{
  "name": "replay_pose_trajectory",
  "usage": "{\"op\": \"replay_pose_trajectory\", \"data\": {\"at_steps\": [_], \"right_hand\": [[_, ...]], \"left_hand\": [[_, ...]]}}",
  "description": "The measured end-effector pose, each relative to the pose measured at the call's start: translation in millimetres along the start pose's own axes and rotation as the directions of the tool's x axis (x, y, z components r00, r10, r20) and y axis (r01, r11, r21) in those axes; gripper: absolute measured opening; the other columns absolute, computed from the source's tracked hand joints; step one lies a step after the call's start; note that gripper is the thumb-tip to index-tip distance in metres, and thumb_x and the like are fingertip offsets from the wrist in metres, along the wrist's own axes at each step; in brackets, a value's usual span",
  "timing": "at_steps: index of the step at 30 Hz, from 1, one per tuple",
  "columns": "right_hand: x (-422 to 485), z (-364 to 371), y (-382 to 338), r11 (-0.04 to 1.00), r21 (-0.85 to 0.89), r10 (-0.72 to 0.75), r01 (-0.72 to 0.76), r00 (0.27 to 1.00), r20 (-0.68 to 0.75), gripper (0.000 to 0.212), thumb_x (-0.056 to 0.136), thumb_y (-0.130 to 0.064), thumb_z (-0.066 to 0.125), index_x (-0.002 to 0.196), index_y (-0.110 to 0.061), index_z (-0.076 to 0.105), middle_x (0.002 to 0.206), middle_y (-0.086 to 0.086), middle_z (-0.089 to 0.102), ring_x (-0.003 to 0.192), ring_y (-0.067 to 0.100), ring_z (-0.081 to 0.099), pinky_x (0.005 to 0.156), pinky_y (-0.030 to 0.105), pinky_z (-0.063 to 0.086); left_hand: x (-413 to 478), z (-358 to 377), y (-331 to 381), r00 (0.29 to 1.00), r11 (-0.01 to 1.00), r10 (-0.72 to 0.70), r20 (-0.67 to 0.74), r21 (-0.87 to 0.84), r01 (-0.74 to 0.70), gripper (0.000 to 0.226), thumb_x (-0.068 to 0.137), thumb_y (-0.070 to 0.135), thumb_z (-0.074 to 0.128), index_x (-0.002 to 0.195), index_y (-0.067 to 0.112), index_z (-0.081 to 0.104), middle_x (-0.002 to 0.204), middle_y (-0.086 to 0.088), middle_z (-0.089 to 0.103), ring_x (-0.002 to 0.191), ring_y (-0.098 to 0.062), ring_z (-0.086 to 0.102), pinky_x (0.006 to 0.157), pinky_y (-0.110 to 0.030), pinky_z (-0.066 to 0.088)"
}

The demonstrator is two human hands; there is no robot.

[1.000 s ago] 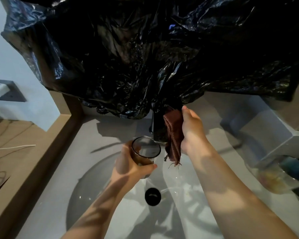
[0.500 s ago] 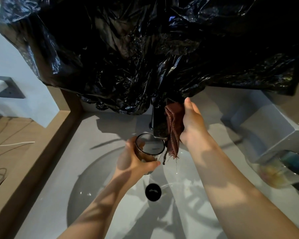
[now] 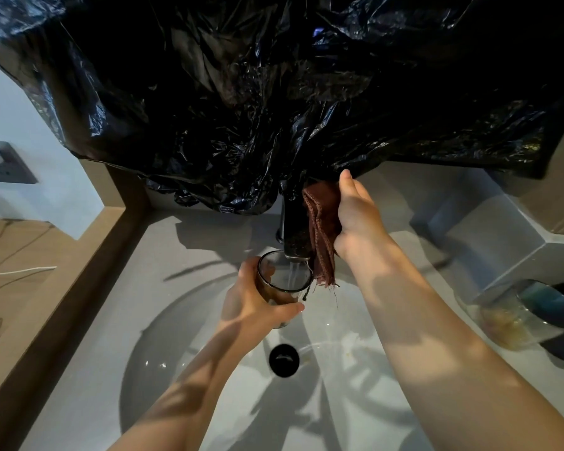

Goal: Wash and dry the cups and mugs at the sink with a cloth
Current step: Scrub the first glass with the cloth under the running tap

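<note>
The left hand (image 3: 258, 309) grips a clear glass (image 3: 282, 283) round its side, thumb on the near wall and fingers curled behind it. It holds the glass upright over the sink (image 3: 176, 336), directly under the spout of the dark tap (image 3: 292, 229). A thin stream of water runs from the spout into the glass. The black drain (image 3: 284, 359) lies below, nearer the camera.

The right hand (image 3: 355, 216) is raised just beside the tap, holding a brown cloth (image 3: 323, 229) on its palm side. The cloth hangs between the hand and the tap, its frayed lower end touching the rim of the glass. 1 finger points straight up; the thumb is hidden, so the exact hold cannot be told.

A crumpled black plastic sheet (image 3: 274, 92) hangs over the wall behind the tap. At the right, a second tumbler (image 3: 528, 317) lies on its side on the grey tabletop (image 3: 163, 255). At the left edge a white cable (image 3: 20, 271) crosses a wooden ledge (image 3: 30, 304)
</note>
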State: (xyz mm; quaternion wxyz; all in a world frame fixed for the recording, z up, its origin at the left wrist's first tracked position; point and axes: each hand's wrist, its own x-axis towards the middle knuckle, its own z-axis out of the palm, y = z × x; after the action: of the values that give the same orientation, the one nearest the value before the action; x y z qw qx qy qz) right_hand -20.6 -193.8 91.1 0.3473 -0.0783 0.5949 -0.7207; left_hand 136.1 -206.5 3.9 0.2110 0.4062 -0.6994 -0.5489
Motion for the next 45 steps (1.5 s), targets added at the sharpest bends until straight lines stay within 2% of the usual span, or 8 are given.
{"op": "replay_pose_trajectory", "data": {"at_steps": [4, 8, 12, 18, 22, 31, 36, 45], "right_hand": [[2.5, 0.4, 0.8, 1.0, -0.004, -0.002, 0.002, 1.0, -0.018, 0.032, 0.099, -0.04, 0.043, 0.119, -0.02, 0.056, 0.105, 0.004, 0.069, 0.097, 0.023, 0.066, 0.092, 0.043, 0.052], [0.8, -2.2, 3.1, 0.999, -0.038, -0.001, 0.0, 1.0, -0.021, 0.028, 0.097, -0.045, 0.044, 0.111, -0.024, 0.057, 0.108, 0.004, 0.068, 0.098, 0.023, 0.066, 0.093, 0.044, 0.052], [0.5, -17.2, 11.9, 0.996, -0.018, 0.089, -0.091, 0.994, -0.068, 0.054, 0.085, -0.062, 0.051, 0.12, -0.022, 0.058, 0.115, 0.007, 0.067, 0.1, 0.027, 0.066, 0.089, 0.046, 0.053], [-9.5, -68.6, 39.9, 0.985, 0.043, 0.174, -0.17, 0.973, -0.15, 0.039, 0.09, -0.043, 0.059, 0.104, -0.007, 0.059, 0.092, 0.016, 0.068, 0.077, 0.03, 0.065, 0.074, 0.041, 0.054], [-21.0, -91.4, 63.2, 0.989, 0.023, 0.149, -0.148, 0.972, -0.182, 0.027, 0.091, -0.031, 0.061, 0.097, -0.007, 0.051, 0.073, 0.019, 0.06, 0.058, 0.03, 0.058, 0.057, 0.035, 0.05], [-43.2, -125.3, 89.4, 0.969, -0.143, 0.199, -0.201, 0.979, -0.029, 0.03, 0.095, -0.029, 0.052, 0.082, -0.003, 0.056, 0.068, 0.019, 0.051, 0.048, 0.031, 0.052, 0.047, 0.033, 0.046], [-39.5, -133.5, 93.0, 0.965, -0.119, 0.224, -0.235, 0.969, -0.099, 0.023, 0.092, -0.028, 0.059, 0.089, -0.005, 0.057, 0.079, 0.019, 0.055, 0.064, 0.029, 0.057, 0.062, 0.035, 0.048], [-34.3, -135.0, 98.6, 0.963, -0.114, 0.238, -0.243, 0.97, -0.056, 0.028, 0.092, -0.028, 0.058, 0.096, -0.001, 0.058, 0.074, 0.02, 0.057, 0.059, 0.03, 0.058, 0.056, 0.032, 0.049]], "left_hand": [[-3.1, -2.0, 4.0, 1.0, 0.999, 0.023, -0.008, 0.045, -0.023, 0.071, 0.066, 0.009, 0.084, 0.117, 0.028, 0.039, 0.063, 0.042, 0.058, 0.055, 0.015, 0.057, 0.052, -0.01, 0.05], [-6.5, -2.9, 8.3, 0.999, 0.998, -0.002, -0.032, 0.059, 0.004, 0.077, 0.064, 0.012, 0.085, 0.126, 0.026, 0.041, 0.075, 0.019, 0.061, 0.061, 0.014, 0.056, 0.05, -0.004, 0.043], [-7.7, -4.7, 6.4, 0.999, 0.996, -0.003, -0.035, 0.086, 0.006, 0.076, 0.063, 0.013, 0.085, 0.125, 0.026, 0.043, 0.082, 0.017, 0.061, 0.075, 0.003, 0.058, 0.056, -0.012, 0.051], [0.0, 0.3, -3.6, 0.999, 0.981, -0.038, 0.029, 0.189, 0.032, 0.079, 0.059, 0.022, 0.087, 0.125, 0.029, 0.043, 0.097, 0.012, 0.062, 0.09, -0.009, 0.059, 0.078, -0.025, 0.05], [4.6, 4.3, -12.8, 0.989, 0.938, -0.103, 0.11, 0.342, 0.06, 0.082, 0.061, 0.027, 0.086, 0.128, 0.028, 0.039, 0.105, 0.006, 0.057, 0.093, -0.014, 0.052, 0.075, -0.022, 0.042], [7.9, -1.6, -29.1, 0.956, 0.654, -0.253, 0.148, 0.754, 0.056, 0.066, 0.057, 0.03, 0.075, 0.115, 0.029, 0.043, 0.095, 0.005, 0.059, 0.089, -0.021, 0.058, 0.075, -0.032, 0.055], [14.4, 6.1, -19.3, 0.954, 0.501, -0.187, 0.233, 0.858, -0.112, 0.068, 0.062, 0.03, 0.071, 0.121, 0.026, 0.038, 0.1, 0.003, 0.06, 0.093, -0.021, 0.057, 0.086, -0.032, 0.047], [20.8, 13.1, -13.3, 0.947, 0.076, -0.179, 0.265, 0.964, -0.255, 0.067, 0.07, 0.032, 0.069, 0.128, 0.023, 0.038, 0.112, 0.0, 0.057, 0.103, -0.021, 0.055, 0.079, -0.03, 0.032]]}}
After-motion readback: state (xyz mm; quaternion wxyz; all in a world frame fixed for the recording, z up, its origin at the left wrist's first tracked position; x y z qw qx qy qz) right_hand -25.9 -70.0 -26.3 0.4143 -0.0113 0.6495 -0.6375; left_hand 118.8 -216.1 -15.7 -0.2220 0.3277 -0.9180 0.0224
